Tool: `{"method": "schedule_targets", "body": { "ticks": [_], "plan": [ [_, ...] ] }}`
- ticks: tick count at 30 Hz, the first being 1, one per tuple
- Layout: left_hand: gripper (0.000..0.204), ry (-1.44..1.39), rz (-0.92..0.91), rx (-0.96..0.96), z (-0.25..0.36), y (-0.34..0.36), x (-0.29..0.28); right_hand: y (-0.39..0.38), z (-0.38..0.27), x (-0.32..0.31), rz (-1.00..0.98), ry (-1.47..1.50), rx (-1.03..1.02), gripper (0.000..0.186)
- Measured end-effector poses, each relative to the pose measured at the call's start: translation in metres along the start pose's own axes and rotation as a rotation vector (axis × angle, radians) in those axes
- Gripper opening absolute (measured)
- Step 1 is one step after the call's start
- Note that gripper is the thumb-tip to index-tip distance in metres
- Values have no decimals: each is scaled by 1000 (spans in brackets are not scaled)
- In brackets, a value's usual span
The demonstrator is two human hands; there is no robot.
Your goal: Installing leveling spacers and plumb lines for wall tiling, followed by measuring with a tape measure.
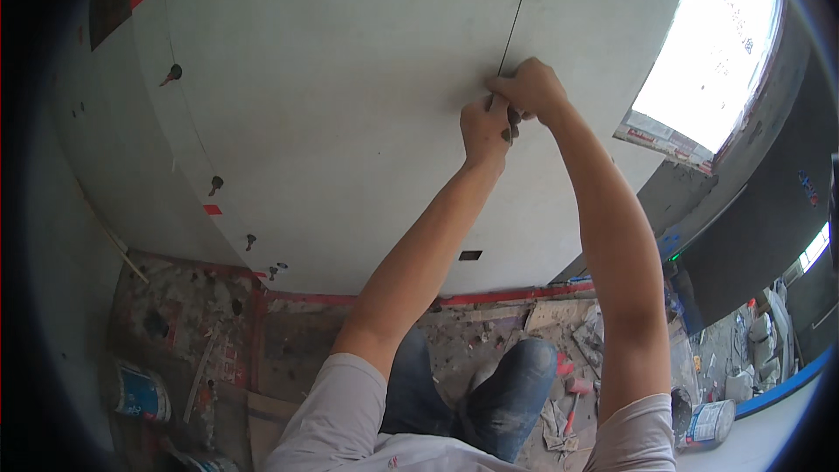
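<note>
Both my arms reach up to a large pale wall tile point(350, 122), where a thin dark seam point(517, 17) runs down to my fingers. My left hand point(485, 133) is closed just below the seam's visible end. A small dark piece point(514, 128) shows at its right side, too small to name. My right hand point(537, 90) is closed above and right of the left, its fingers bent against the wall and touching the left fingertips. What it pinches is hidden. Along another seam at the left, several dark tile-leveling knobs point(175, 72) stick out.
A bright window opening point(712, 52) lies at the upper right. Rectangular cutouts point(470, 255) pierce the tiles. Rubble covers the floor, with a red-handled mallet point(575, 389) by my knee. Buckets stand at the left point(144, 393) and right point(712, 422).
</note>
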State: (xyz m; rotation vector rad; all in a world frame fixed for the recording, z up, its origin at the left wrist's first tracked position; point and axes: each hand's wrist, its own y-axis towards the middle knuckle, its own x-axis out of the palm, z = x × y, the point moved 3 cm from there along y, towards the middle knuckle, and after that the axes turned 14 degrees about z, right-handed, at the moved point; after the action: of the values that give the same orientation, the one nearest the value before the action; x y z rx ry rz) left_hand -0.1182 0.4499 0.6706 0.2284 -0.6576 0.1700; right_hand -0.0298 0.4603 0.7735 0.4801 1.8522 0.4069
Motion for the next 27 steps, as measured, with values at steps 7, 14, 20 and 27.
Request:
{"method": "schedule_targets", "body": {
  "ticks": [7,14,20,27],
  "plan": [
    [47,-69,-36,19,-7,14,1,-6,29,37,61,683,232,38],
    [34,335,-187,103,23,23,-37,-58,51,16,-4,956,220,51],
    [39,862,-83,1467,54,21,-42,-77,44,27,662,372,-273,39],
    [40,888,-79,1748,28,57,-35,-48,24,34,226,723,96,48]
  ]
}}
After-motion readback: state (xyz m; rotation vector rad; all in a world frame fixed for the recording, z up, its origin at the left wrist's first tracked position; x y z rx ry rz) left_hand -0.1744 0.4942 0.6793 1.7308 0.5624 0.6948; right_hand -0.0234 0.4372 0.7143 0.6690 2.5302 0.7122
